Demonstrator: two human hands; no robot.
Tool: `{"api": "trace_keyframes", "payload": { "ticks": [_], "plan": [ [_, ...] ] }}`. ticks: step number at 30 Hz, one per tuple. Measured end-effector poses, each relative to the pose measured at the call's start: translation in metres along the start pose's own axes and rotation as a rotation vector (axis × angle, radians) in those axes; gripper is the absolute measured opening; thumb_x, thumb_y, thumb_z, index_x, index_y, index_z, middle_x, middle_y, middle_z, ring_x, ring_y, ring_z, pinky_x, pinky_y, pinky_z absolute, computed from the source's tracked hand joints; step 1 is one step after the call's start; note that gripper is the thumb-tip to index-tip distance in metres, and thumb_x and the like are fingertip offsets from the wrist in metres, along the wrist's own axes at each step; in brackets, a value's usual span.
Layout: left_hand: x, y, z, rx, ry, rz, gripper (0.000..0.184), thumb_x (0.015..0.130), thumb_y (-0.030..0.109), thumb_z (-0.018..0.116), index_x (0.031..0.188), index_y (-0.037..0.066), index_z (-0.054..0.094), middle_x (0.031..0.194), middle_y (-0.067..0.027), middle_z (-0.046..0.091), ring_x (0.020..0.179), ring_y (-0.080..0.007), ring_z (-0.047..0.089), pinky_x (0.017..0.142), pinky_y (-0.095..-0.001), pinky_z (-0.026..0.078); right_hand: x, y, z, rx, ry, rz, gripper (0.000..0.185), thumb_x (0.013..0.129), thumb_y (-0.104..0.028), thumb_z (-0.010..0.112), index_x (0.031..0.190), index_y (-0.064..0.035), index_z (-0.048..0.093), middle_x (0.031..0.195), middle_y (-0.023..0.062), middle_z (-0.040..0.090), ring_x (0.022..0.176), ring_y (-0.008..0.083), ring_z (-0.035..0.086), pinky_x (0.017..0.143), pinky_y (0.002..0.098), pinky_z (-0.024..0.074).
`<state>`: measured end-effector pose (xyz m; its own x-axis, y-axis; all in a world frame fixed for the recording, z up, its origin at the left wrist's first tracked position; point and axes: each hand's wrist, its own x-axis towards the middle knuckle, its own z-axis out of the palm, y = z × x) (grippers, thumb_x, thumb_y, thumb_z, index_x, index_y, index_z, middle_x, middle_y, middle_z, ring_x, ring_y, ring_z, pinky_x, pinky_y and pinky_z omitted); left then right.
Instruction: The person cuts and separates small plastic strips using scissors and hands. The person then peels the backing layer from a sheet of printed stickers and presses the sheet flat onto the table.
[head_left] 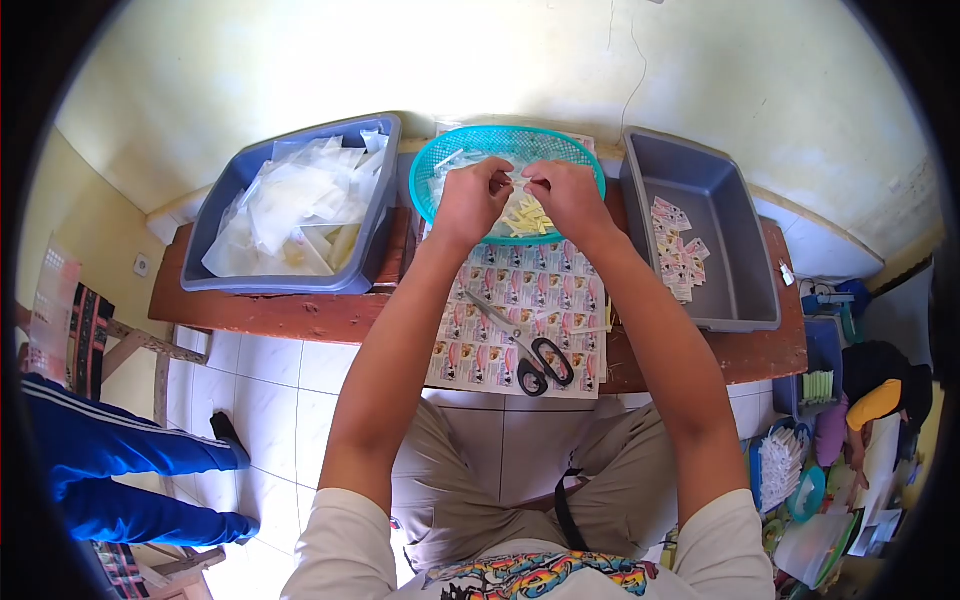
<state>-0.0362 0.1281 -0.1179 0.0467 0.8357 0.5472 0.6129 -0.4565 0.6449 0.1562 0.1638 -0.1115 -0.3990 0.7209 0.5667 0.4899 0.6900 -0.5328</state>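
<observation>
Both of my hands meet over a teal plastic basket (416, 190), fingertips bent inward and close together. My left hand (474, 200) is closed in a pinch, and so is my right hand (566, 198). Whatever lies between the fingertips is too small to make out. Short pale-yellow sticks (527, 217) lie in the basket below my fingers, beside clear plastic pieces (458, 163). In front of the basket, a sheet of printed labels (480, 345) covers part of the bench. Scissors (540, 362) with black handles rest on it, blades slightly apart.
A grey tub (376, 235) at left holds many clear plastic bags (300, 205). Another grey tub (735, 270) at right contains cut printed labels (678, 255). Both stand on a reddish wooden bench (270, 308). One person's blue-trousered legs (150, 455) show at left; another person (880, 385) bends at far right.
</observation>
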Motion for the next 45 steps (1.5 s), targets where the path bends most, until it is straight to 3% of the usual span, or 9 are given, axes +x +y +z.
{"api": "trace_keyframes", "payload": {
  "ticks": [14, 16, 20, 22, 33, 38, 45],
  "plan": [
    [-0.020, 0.015, -0.018, 0.164, -0.056, -0.026, 0.023, 0.093, 0.008, 0.077, 0.116, 0.006, 0.077, 0.104, -0.0146, 0.081, 0.097, -0.0295, 0.079, 0.086, -0.0391, 0.061, -0.015, -0.008, -0.012, -0.041, 0.013, -0.032, 0.019, 0.086, -0.009, 0.080, 0.103, -0.0037, 0.077, 0.096, 0.0183, 0.074, 0.091, 0.0379, 0.072, 0.082, 0.0465, 0.0567],
    [-0.026, 0.022, -0.019, 0.175, -0.069, -0.027, 0.023, 0.093, 0.009, 0.077, 0.115, 0.006, 0.077, 0.104, -0.0149, 0.081, 0.097, -0.0298, 0.079, 0.086, -0.0392, 0.061, -0.023, -0.012, -0.019, -0.063, 0.006, -0.024, 0.021, 0.087, -0.006, 0.080, 0.108, -0.0025, 0.077, 0.100, 0.0183, 0.076, 0.089, 0.0343, 0.074, 0.079, 0.0418, 0.0595],
    [-0.040, 0.041, -0.016, 0.181, -0.101, 0.001, 0.022, 0.092, 0.010, 0.078, 0.114, 0.006, 0.077, 0.103, -0.0155, 0.081, 0.096, -0.0309, 0.079, 0.086, -0.0402, 0.061, -0.046, -0.022, -0.038, -0.078, -0.013, 0.009, 0.022, 0.088, -0.006, 0.079, 0.109, -0.0024, 0.077, 0.100, 0.0184, 0.076, 0.090, 0.0345, 0.075, 0.079, 0.0415, 0.0605],
    [-0.048, 0.050, -0.011, 0.173, -0.113, 0.000, 0.023, 0.092, 0.011, 0.078, 0.114, 0.006, 0.077, 0.102, -0.0160, 0.080, 0.095, -0.0313, 0.079, 0.086, -0.0408, 0.061, -0.062, -0.028, -0.044, -0.012, -0.021, 0.081, 0.021, 0.086, -0.009, 0.079, 0.105, -0.0030, 0.077, 0.101, 0.0195, 0.075, 0.095, 0.0397, 0.073, 0.085, 0.0473, 0.0573],
    [-0.128, 0.079, 0.032, 0.150, -0.307, -0.037, 0.025, 0.090, 0.012, 0.077, 0.114, 0.007, 0.080, 0.109, -0.0165, 0.079, 0.097, -0.0360, 0.075, 0.089, -0.0450, 0.059, -0.167, -0.052, -0.059, -0.046, -0.131, 0.142, 0.024, 0.087, -0.007, 0.076, 0.111, -0.0061, 0.076, 0.107, 0.0190, 0.073, 0.101, 0.0408, 0.072, 0.087, 0.0502, 0.0574],
    [-0.154, 0.084, 0.057, 0.141, -0.450, -0.073, 0.025, 0.090, 0.014, 0.074, 0.113, 0.006, 0.080, 0.112, -0.0172, 0.078, 0.105, -0.0378, 0.073, 0.094, -0.0476, 0.057, -0.205, -0.038, -0.052, -0.369, -0.340, 0.210, 0.025, 0.097, -0.012, 0.060, 0.116, -0.0074, 0.076, 0.112, 0.0149, 0.074, 0.104, 0.0364, 0.073, 0.089, 0.0494, 0.0596],
    [-0.165, 0.076, 0.077, 0.239, -0.462, -0.015, 0.020, 0.091, 0.013, 0.072, 0.108, 0.007, 0.082, 0.108, -0.0146, 0.077, 0.103, -0.0352, 0.072, 0.092, -0.0459, 0.057, -0.221, -0.018, -0.053, -0.503, -0.387, 0.150, 0.023, 0.094, -0.009, 0.058, 0.107, -0.0069, 0.078, 0.108, 0.0134, 0.074, 0.105, 0.0339, 0.073, 0.088, 0.0480, 0.0602]
  ]
}}
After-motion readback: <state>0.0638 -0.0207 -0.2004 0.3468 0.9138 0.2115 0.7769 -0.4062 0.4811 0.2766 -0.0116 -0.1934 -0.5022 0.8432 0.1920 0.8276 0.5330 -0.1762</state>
